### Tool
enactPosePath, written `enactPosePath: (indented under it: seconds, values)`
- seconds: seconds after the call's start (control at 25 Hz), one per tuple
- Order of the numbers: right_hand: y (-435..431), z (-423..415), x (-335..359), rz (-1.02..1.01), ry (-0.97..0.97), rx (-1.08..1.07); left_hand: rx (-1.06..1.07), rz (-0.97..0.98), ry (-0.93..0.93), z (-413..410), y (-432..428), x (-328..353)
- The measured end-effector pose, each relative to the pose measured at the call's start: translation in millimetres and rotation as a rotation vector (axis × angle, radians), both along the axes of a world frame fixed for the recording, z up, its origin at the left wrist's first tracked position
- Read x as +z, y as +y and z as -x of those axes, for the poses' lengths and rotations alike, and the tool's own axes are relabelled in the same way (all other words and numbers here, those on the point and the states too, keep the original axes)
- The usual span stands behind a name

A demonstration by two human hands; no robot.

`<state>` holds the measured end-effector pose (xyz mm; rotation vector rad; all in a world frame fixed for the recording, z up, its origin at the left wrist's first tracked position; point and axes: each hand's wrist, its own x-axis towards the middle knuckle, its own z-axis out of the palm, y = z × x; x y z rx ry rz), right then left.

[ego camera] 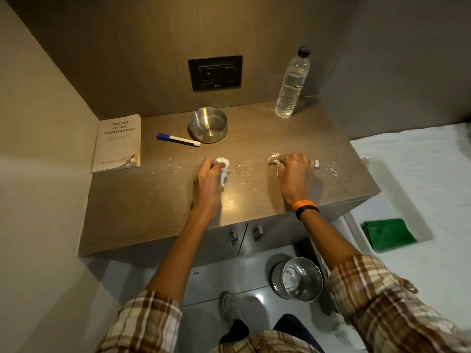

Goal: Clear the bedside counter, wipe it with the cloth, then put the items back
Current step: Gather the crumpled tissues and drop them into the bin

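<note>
Now the counter [158, 200] carries white crumbs; my left hand [207, 174] and right hand [295, 171] each curl tight on crumpled paper [222, 164]. Dragging it may scatter crumbs onto the bed, where the cloth [388, 233] lies.

On the counter [142, 212], a book [117, 143] lies at the far left against the side wall. Right of it lies a marker [178, 140], and just behind the marker's right end sits an ashtray [208, 124]. A water bottle [292, 84] stands at the far right corner. On the wall behind the ashtray is a socket panel [215, 72]. Nearer, the left hand [209, 178] and right hand [295, 171] rest on the counter, each on crumpled paper. Below on the floor stands a bin [297, 278]; to the right, a cloth [388, 234] lies on the bed [420, 174].
</note>
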<state>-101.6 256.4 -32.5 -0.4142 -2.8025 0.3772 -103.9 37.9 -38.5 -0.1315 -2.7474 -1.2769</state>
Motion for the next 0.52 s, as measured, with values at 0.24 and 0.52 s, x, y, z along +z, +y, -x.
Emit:
enactPosePath:
  seconds: [0.24, 0.52]
  values:
    - [51.8, -3.6, 2.4, -0.011, -0.124, -0.03, -0.127, 0.009, -0.054, -13.5, 83.0, 4.6]
    - [68.1, -141.0, -8.0, 0.562, 0.164, 0.13, 0.091, -0.281, 0.127, -116.9, 155.4, -19.0]
